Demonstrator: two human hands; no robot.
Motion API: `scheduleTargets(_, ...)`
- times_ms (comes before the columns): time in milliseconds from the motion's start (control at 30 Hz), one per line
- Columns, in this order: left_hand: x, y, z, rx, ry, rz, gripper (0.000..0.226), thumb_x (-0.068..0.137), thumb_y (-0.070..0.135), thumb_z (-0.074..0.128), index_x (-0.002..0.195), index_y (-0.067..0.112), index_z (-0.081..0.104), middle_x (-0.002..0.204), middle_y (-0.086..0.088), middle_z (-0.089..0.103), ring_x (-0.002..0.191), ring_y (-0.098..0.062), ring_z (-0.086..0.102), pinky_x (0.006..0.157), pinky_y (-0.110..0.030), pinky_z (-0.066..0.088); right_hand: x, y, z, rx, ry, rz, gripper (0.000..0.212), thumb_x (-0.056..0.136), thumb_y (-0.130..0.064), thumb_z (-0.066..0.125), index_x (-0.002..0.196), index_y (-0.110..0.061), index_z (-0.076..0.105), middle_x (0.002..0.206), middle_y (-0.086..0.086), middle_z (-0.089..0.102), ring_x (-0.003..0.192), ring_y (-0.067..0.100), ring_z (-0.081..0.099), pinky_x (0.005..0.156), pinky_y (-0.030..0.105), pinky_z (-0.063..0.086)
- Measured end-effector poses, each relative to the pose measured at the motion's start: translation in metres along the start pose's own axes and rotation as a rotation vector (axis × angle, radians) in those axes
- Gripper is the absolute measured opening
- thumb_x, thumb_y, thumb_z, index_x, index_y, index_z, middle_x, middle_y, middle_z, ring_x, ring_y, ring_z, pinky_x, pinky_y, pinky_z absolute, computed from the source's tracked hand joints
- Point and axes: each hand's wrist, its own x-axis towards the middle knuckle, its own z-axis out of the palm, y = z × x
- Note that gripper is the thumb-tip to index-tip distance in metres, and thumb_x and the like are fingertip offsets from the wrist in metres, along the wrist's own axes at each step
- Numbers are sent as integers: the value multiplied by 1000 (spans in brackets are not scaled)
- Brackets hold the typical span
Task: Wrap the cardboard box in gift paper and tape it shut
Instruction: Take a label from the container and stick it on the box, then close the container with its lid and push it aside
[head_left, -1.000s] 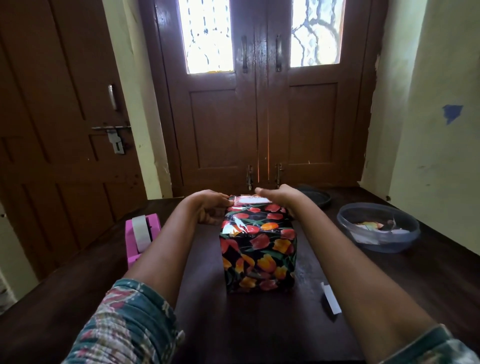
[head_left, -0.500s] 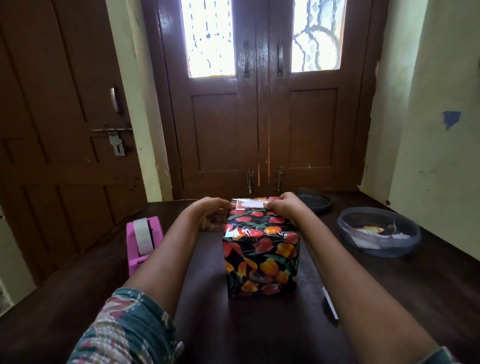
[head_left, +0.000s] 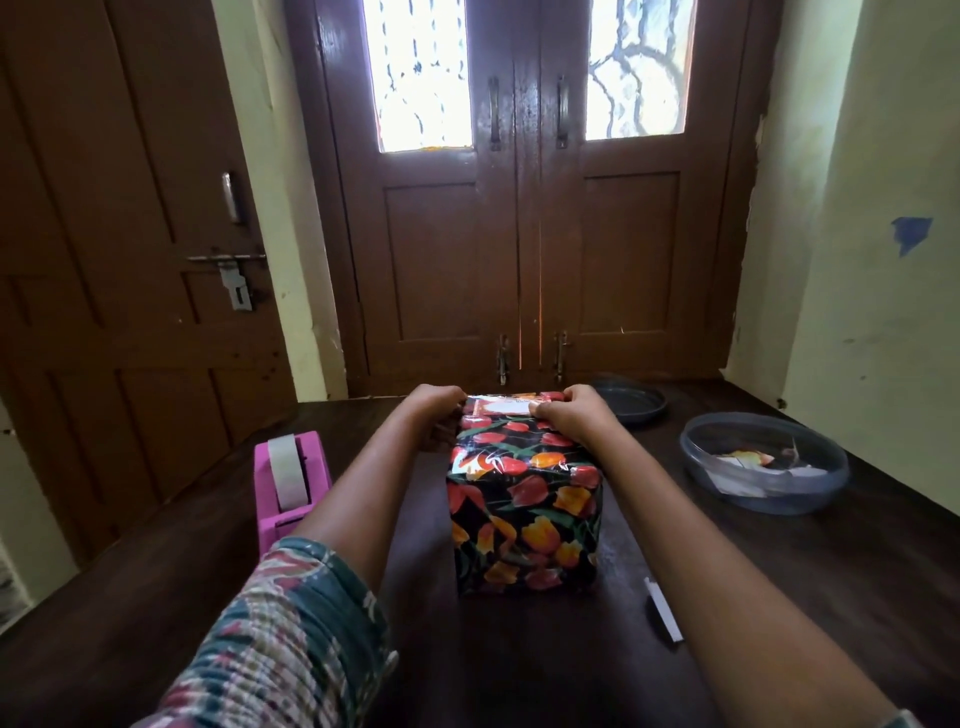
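The box (head_left: 524, 514) stands in the middle of the dark wooden table (head_left: 571, 649), covered in black gift paper with red and orange tulips. At its far top edge a pale strip of the paper's underside (head_left: 501, 405) shows. My left hand (head_left: 434, 413) curls over the far left corner of the box. My right hand (head_left: 569, 413) grips the far right top edge, thumb pressing on the paper flap. The far face of the box is hidden from me.
A pink tape dispenser (head_left: 291, 480) with white tape sits left of the box. A clear plastic bowl (head_left: 763, 462) holding paper scraps is at the right, a dark lid (head_left: 631, 402) behind it. A white strip (head_left: 662, 610) lies near my right forearm.
My right hand has slid left along the far top edge, closer over the flap. The camera view has tilted slightly; the box stays in place.
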Motion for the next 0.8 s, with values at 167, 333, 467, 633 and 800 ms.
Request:
scheduleTargets(167, -11, -2, -1, 92, -11, 58, 39, 93, 41, 50, 109, 6, 54, 80, -7, 55, 72, -17, 57, 51, -25, 41, -4, 1, -2, 39, 17, -6, 60, 84, -37, 65, 132, -7, 45, 126, 12, 55, 111, 26, 56, 95, 40, 48)
scheduleTargets(333, -22, -3, 2, 57, -14, 38, 30, 89, 33, 61, 103, 6, 57, 76, -6, 55, 62, -15, 53, 48, -24, 42, -10, 0, -6, 250, 5, 82, 51, 89, -23, 59, 137, -14, 45, 139, 8, 47, 120, 25, 51, 102, 37, 42)
scheduleTargets(467, -32, -3, 5, 35, 29, 49, 21, 94, 25, 55, 89, 5, 55, 74, -7, 54, 61, -15, 52, 49, -25, 41, -22, 3, -10, 419, -66, 100, 37, 95, -13, 45, 131, -10, 50, 120, 11, 58, 103, 26, 58, 87, 34, 49)
scheduleTargets(633, -46, -12, 2, -6, 27, 125, 23, 97, 27, 49, 108, 9, 59, 76, -4, 54, 61, -11, 52, 45, -19, 40, -46, 21, -20, 469, -119, 128, 42, 98, -36, 41, 127, -8, 51, 120, 10, 57, 112, 26, 53, 94, 36, 40)
scheduleTargets(800, -66, -20, 0, 31, -52, 136, 51, 90, 33, 60, 134, 12, 46, 89, -2, 58, 73, -11, 60, 46, -20, 45, -63, 39, -23, 404, -181, 17, 49, 93, -44, 47, 132, -15, 47, 135, 3, 49, 123, 21, 45, 96, 35, 36)
